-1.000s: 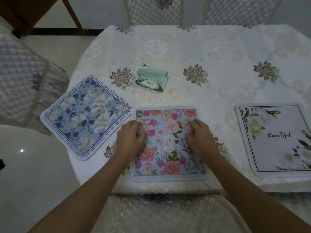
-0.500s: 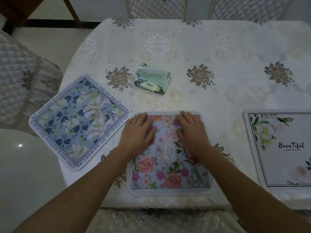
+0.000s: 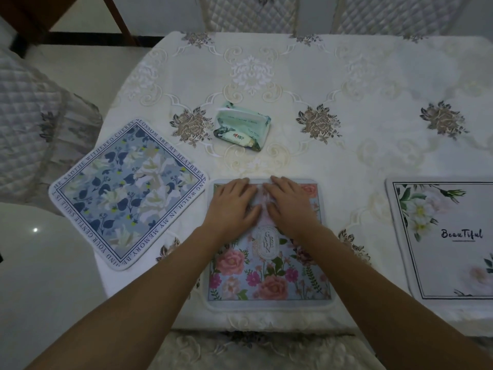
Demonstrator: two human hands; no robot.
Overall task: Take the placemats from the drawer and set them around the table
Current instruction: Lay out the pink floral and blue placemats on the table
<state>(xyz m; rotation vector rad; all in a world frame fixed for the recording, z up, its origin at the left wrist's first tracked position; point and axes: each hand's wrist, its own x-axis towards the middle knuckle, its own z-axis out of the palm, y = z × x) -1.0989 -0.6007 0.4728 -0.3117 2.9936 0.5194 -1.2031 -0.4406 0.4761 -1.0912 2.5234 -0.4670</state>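
Observation:
Three placemats lie along the near side of the table [image 3: 306, 161], which wears a cream embroidered cloth. A pink-rose floral placemat [image 3: 269, 273] lies straight in front of me. My left hand [image 3: 232, 205] and my right hand [image 3: 289, 205] press flat on its far half, side by side, fingers straight and reaching the far edge. A blue floral placemat [image 3: 128, 193] with a lettered border lies rotated at the left corner. A white placemat [image 3: 448, 241] printed "Beautiful" lies at the right, cut off by the frame.
A green pack of tissues [image 3: 241, 126] lies beyond the placemats, left of centre. Quilted chairs stand at the left [image 3: 34, 124], at the far side [image 3: 250, 12] and below the near table edge [image 3: 213, 351]. Glossy floor shows at the left.
Both hands have slid away from me along the rose placemat and come together, fingers flattening from curled to straight. The view has tilted slightly.

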